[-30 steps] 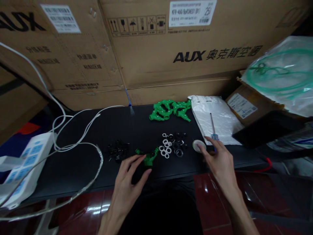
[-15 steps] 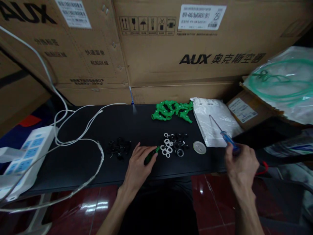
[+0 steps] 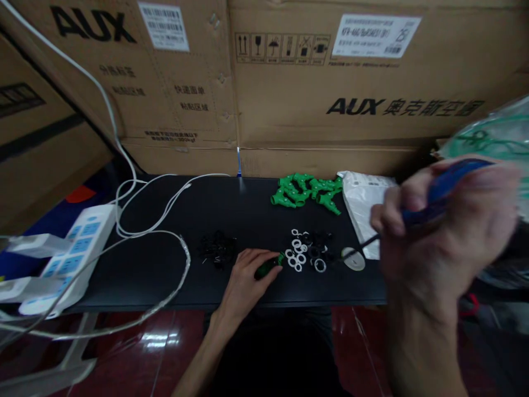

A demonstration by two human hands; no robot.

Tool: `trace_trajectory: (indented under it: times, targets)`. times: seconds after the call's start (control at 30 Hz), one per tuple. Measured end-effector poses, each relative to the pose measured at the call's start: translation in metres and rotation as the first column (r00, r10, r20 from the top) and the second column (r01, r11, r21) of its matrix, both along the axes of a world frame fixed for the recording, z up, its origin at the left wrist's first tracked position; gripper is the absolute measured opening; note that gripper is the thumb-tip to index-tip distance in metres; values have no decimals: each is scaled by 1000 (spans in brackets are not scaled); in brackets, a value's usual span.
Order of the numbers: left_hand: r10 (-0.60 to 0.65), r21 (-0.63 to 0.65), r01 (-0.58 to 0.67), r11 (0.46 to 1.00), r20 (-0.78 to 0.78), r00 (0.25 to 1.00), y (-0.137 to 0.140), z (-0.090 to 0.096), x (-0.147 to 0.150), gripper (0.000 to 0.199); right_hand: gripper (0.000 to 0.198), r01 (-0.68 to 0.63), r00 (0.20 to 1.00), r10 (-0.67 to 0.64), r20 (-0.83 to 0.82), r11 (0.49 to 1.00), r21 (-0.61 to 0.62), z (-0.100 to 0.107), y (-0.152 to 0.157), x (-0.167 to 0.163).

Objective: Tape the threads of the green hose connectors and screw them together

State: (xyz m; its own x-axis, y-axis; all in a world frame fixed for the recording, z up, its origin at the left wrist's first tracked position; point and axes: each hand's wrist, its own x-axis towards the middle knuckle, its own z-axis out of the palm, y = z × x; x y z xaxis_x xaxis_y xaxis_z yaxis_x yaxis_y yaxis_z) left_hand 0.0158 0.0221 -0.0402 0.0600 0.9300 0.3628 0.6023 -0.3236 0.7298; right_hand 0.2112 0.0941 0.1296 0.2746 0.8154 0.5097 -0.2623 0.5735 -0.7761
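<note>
- Clearly the biggest thing here is the brown AUX cardboard [image 3: 285,124], standing like a wall behind the black surface [image 3: 243,215]
- Over at the left lies a white power strip [image 3: 78,253], loose cables looping beside it, likely set aside so the middle suits small work
- Toward the right end, a white packet [image 3: 363,198] lies flat behind the raised arm
- Up in the air, the right hand [image 3: 446,231] is clenched around the blue handle of a screwdriver [image 3: 446,187], its shaft slanting down to the left; whether the tip touches anything I can't tell
- Lower down, the left hand [image 3: 248,275] pinches a green piece [image 3: 264,269] near the front edge, between thumb and fingers, perhaps to steady it, one end poking out toward the rings
- Farther back, more green fittings [image 3: 285,197] sit heaped, seemingly within reach
- Near the packet rests a pale disc [image 3: 354,260], with the shaft passing in front
- Smallest of all, black bits [image 3: 217,248], white rings [image 3: 297,251] and dark rings [image 3: 316,252] lie grouped by kind, probably for easy picking
</note>
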Motion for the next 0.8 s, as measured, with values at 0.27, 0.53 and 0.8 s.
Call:
trace_trajectory:
  times: [0.27,0.53,0.8]
  targets:
    - [-9,-21,10,1000,30,1000,0,0,0,28,37,-386,915,370,-160,919,-80,-20,5,-71]
    - [-9,-28,10,1000,35,999,-1,-1,1,28,41,-390,913,371,-169,917,-91,-18,-2,-75]
    - [-11,-1,11,1000,47,999,1,-5,1,28,36,-408,899,395,-188,913,-31,-21,-2,-77]
